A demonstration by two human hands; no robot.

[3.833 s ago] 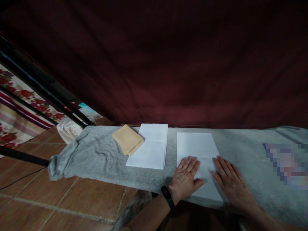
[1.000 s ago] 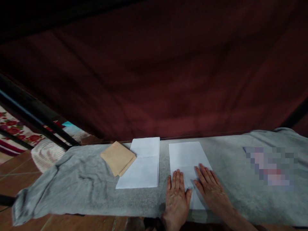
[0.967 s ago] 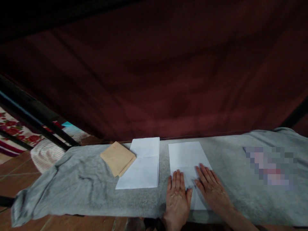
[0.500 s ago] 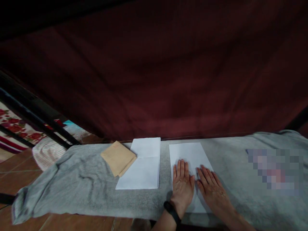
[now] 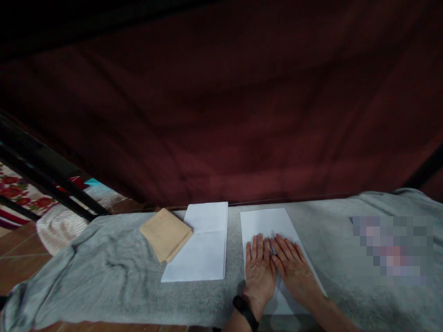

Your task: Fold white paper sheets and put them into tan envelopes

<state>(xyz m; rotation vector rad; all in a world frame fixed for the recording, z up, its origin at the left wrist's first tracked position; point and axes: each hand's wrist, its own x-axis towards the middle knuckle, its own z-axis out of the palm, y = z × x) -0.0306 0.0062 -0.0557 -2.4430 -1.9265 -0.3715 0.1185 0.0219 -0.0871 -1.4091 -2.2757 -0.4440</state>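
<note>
A white sheet of paper [image 5: 265,219] lies on the grey cloth, under both of my palms. My left hand [image 5: 260,267] rests flat on its left half with the fingers stretched out; a black band circles the wrist. Beside it, my right hand [image 5: 294,265] also lies flat on the sheet, fingers extended and slanting up to the left. The two hands nearly meet at the fingertips and thumbs. To their left is a stack of folded white paper [image 5: 207,249] with a crease across it. Brown envelopes [image 5: 166,234] overlap that stack's left edge.
The grey cloth [image 5: 114,267] covers the long surface. A blurred-out item [image 5: 391,249] lies on it at the right. Behind hangs a dark red curtain [image 5: 242,115]. Black bars [image 5: 69,184], a striped cloth [image 5: 60,228] and tiled floor [image 5: 24,253] show at the left.
My right hand has slid left and slightly up over the sheet, closing the gap to my left hand. The view has shifted slightly.
</note>
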